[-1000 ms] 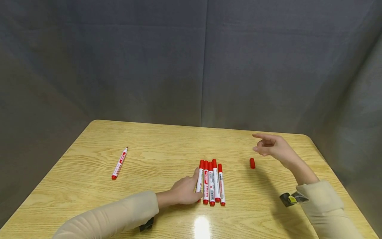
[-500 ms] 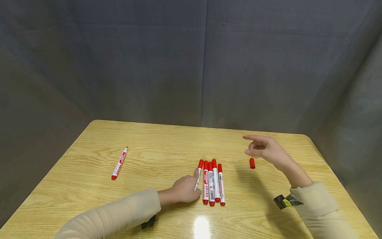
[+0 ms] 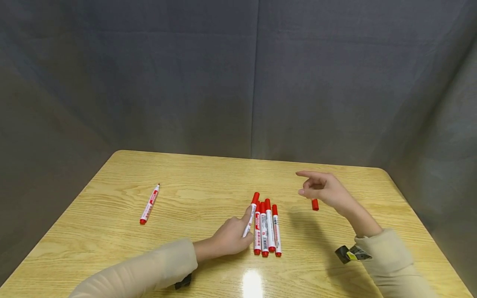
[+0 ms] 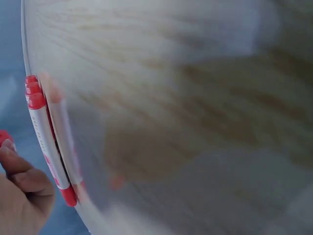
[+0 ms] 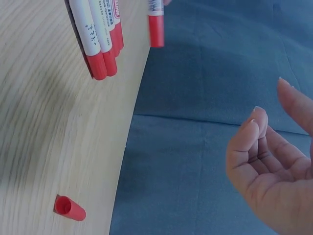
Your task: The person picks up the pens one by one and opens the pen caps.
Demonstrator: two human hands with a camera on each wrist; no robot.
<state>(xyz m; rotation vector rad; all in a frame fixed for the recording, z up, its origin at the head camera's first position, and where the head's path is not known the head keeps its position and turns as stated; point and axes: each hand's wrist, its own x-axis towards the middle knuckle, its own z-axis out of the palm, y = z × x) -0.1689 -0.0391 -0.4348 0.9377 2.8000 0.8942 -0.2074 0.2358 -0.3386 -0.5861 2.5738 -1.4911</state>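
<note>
My left fingers (image 3: 246, 215) pinch a tilted, capped marker (image 3: 252, 214) | hold: white barrel (image 3: 249, 224); likely light, stiff, smooth plastic, apt to roll | my right fingers (image 3: 311, 174): loosely curled, one straight, nothing held | four capped markers (image 3: 264, 229): just right of left fingers | hollow red cap (image 5: 69, 208): near right fingers | table (image 3: 205, 178): pale wood grain

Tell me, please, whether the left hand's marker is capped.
Capped: the marker held by the left hand shows a red cap on its far end.
</note>
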